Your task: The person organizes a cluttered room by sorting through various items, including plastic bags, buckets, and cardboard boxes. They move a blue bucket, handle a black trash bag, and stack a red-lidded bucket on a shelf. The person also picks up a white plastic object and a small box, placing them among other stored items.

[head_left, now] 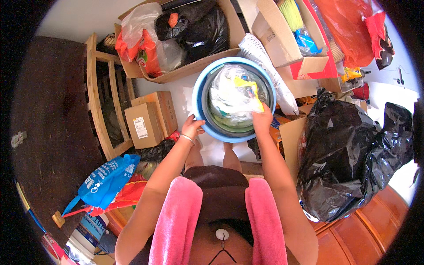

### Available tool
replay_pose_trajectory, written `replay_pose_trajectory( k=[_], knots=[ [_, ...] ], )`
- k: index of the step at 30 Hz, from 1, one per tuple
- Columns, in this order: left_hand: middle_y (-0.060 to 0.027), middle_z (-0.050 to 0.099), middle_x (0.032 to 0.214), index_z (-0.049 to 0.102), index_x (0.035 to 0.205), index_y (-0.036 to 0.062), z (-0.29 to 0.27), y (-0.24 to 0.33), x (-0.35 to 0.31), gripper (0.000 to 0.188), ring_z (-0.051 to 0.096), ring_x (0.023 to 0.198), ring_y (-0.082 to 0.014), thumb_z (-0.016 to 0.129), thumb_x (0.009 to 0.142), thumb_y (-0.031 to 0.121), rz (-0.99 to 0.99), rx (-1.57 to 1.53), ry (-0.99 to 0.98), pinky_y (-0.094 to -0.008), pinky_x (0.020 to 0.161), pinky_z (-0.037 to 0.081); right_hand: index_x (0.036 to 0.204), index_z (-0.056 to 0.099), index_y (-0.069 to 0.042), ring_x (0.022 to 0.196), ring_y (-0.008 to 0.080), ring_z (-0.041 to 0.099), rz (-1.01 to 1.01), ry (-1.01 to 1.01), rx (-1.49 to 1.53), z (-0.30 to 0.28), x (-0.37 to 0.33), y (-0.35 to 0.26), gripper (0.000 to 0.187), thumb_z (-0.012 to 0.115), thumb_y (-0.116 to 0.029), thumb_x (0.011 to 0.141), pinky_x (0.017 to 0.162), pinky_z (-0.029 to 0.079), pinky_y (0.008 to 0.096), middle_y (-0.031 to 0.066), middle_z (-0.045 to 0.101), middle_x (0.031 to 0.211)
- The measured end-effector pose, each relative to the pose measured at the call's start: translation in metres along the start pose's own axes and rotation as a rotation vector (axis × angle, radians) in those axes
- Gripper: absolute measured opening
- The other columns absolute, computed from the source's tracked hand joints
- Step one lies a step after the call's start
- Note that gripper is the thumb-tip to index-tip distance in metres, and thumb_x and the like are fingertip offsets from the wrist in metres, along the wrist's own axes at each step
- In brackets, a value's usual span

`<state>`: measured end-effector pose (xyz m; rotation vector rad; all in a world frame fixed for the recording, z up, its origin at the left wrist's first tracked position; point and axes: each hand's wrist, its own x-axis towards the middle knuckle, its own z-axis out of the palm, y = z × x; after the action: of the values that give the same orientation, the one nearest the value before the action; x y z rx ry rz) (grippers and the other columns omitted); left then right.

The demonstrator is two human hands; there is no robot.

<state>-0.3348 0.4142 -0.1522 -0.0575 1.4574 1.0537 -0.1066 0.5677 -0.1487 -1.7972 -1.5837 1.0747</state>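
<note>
A light-blue round basin [198,84] is in front of me above my feet, with darker and greenish bowls nested inside. On top of them lies a crumpled clear plastic bag [232,90] with a yellow edge. My left hand [193,128] is closed on the basin's near left rim, a bracelet on its wrist. My right hand [262,118] reaches over the near right rim, its fingers closed on the bag's yellow edge. That hand hides part of the rim, so whether it also grips the basin is unclear.
Beyond the basin stands a cardboard box [176,75] with black and clear bags. Small cartons [143,126] and a wooden frame [98,106] are left, near a blue bag [106,181]. A large black plastic bag [335,154] fills the right; an open carton [282,39] stands far right.
</note>
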Motion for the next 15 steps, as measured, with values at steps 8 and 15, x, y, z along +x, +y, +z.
replay_pose_trajectory(
  k=[8,15],
  knots=[
    [-0.0095,0.056,0.099,0.044,0.117,0.0068,-0.001,0.019,-0.006,0.052,0.058,0.081,-0.0245,0.063,0.071,0.024,-0.076,0.032,-0.162,-0.0388,0.068,0.049,0.107,0.054,0.004,0.082,0.0152,0.058,0.142,0.045,0.585,-0.057,-0.018,-0.050,0.033,0.050,0.009,0.074,0.073,0.046,0.0247,0.0083,0.060,0.094],
    [-0.0179,0.049,0.117,0.028,0.131,-0.0003,0.008,0.012,-0.007,0.081,0.055,0.098,-0.0296,0.068,0.069,0.034,0.114,0.123,-0.066,-0.0393,0.079,0.048,0.109,0.052,0.004,0.085,0.0180,0.058,0.152,0.067,0.614,-0.058,-0.017,-0.040,0.036,0.050,0.010,0.074,0.077,0.047,0.0282,0.0107,0.060,0.099]
  ],
)
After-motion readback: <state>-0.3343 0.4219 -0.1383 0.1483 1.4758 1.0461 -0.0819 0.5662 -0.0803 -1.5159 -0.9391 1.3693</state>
